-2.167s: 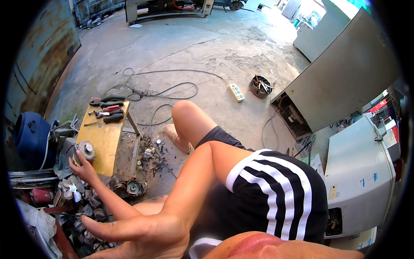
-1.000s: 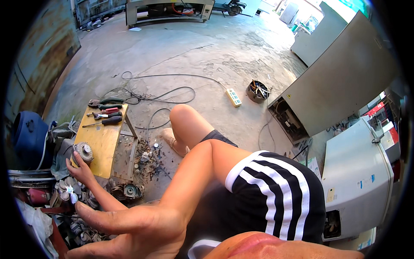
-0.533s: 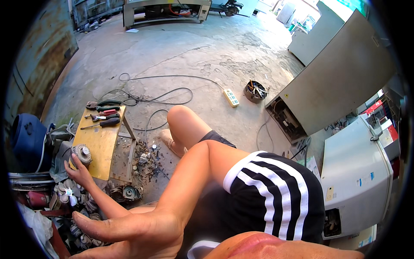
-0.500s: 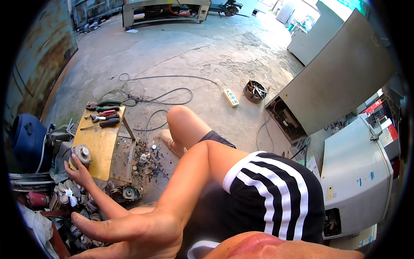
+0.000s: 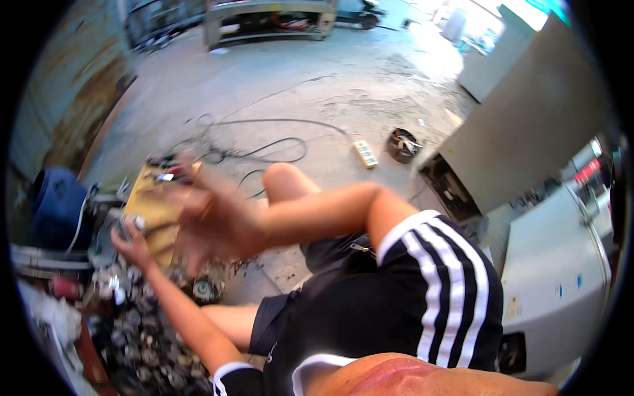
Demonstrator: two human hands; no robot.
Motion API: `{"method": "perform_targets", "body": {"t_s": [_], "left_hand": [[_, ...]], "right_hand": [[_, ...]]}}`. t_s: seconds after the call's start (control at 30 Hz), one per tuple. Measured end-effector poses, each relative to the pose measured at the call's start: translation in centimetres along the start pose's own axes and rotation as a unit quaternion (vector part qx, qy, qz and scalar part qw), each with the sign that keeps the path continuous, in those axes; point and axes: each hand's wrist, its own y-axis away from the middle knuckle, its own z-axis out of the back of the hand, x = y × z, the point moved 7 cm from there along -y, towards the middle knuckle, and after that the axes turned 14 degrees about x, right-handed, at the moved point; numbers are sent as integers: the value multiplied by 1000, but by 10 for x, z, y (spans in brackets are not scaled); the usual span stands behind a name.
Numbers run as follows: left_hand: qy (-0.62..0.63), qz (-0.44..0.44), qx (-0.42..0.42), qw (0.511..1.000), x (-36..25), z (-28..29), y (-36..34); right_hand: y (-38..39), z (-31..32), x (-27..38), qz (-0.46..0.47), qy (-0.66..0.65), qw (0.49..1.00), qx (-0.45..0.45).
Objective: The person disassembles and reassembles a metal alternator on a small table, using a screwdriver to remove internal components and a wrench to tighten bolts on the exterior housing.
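On the near end of a low yellow bench [image 5: 140, 199] is a small grey electric motor [image 5: 137, 223], partly hidden and blurred. The fingers of my left hand [image 5: 134, 249] curl around its near side. Over the bench's right edge hangs my right hand [image 5: 214, 218], smeared by motion, its fingers spread and nothing seen in them. Pliers and screwdrivers [image 5: 165, 162] lie at the bench's far end, just past the right fingertips and partly covered by them.
Piled motor parts [image 5: 155, 343] fill the floor at lower left, by a blue drum [image 5: 59, 206]. A black cable [image 5: 264, 121] runs to a power strip [image 5: 364, 154]. Beside it stands a round tin of tools [image 5: 403, 145]. Large metal cabinets [image 5: 522, 125] and a white fridge-like unit [image 5: 555, 264] line the right.
My right hand has swung from low in front up and away, over the bench's right side. My left hand stays at the motor. The view has shifted slightly, and more of the parts pile shows.
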Motion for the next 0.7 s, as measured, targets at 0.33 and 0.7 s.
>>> {"method": "perform_targets", "body": {"t_s": [0.33, 0.7], "left_hand": [[-161, -54, -86, 982, -29, 33, 53], [-215, -94, -95, 967, -82, 103, 75]], "right_hand": [[216, 61, 192, 293, 208, 891, -277], [220, 83, 202, 211, 352, 858, -310]]}}
